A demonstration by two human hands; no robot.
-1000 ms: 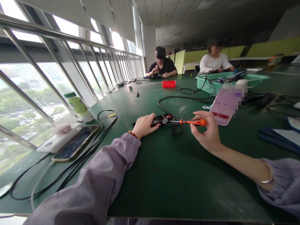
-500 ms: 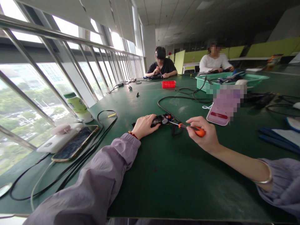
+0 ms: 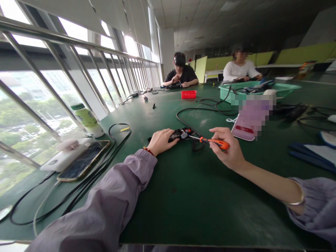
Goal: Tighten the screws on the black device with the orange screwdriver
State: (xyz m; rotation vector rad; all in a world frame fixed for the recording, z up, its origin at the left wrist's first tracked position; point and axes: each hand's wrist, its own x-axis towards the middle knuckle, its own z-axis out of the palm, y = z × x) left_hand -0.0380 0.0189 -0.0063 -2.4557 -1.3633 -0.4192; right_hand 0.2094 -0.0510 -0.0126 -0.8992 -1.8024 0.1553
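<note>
My left hand (image 3: 162, 141) is wrapped over a black device (image 3: 181, 133) lying on the green table. The device's far end is opened up, with small red and grey parts showing, and a black cable runs from it. In my right hand (image 3: 229, 148) is a screwdriver (image 3: 217, 143) with an orange and black handle, its shaft nearly level. The tip reaches the exposed parts of the device, but its exact contact is too small to tell. My right index finger is raised off the handle, while the thumb stays beside it.
A pink phone (image 3: 244, 131), partly blurred, and a teal basket (image 3: 225, 93) stand at right. Beyond is a red tray (image 3: 189, 94). Cables, another phone (image 3: 84, 161) and a green bottle (image 3: 88, 119) lie left near the railing. Two people sit across the table.
My right index finger and thumb have spread a little on the screwdriver handle. The left hand and the device have stayed in place.
</note>
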